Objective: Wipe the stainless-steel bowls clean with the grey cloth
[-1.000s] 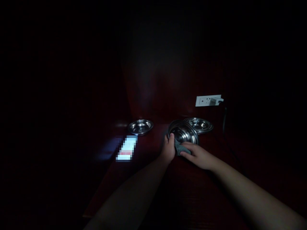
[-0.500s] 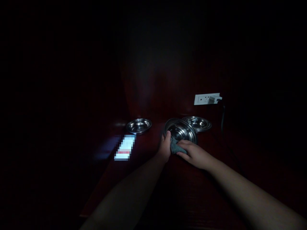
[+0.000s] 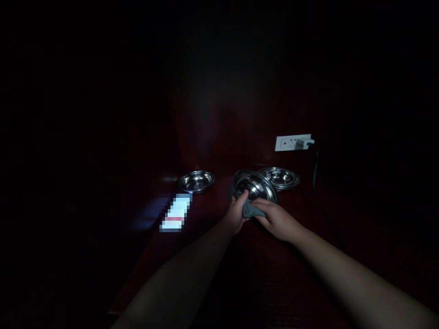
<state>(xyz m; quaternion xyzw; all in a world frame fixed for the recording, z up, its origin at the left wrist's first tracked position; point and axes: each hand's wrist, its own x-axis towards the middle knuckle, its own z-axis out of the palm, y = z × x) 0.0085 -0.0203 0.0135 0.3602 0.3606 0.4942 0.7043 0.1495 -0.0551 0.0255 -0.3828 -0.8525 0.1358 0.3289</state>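
Dark red tabletop (image 3: 267,278), dim light. Left hand (image 3: 236,214) gripping near edge of stainless-steel bowl (image 3: 263,186), thumb on top; right hand (image 3: 278,221) pinching bunched gray-green textured cloth (image 3: 253,209) at same edge. Bowl tilted, mid-tabletop: shiny silver, round, curved bright streaks, darker patch with tiny light specks near left thumb. Pixelated bright screen (image 3: 176,213) to left. Farther: shallow steel dish (image 3: 196,182) left, nested steel dishes (image 3: 291,179) right, partly behind bowl. White wall socket (image 3: 288,143) behind, plug in, dark cable (image 3: 315,171) hanging.
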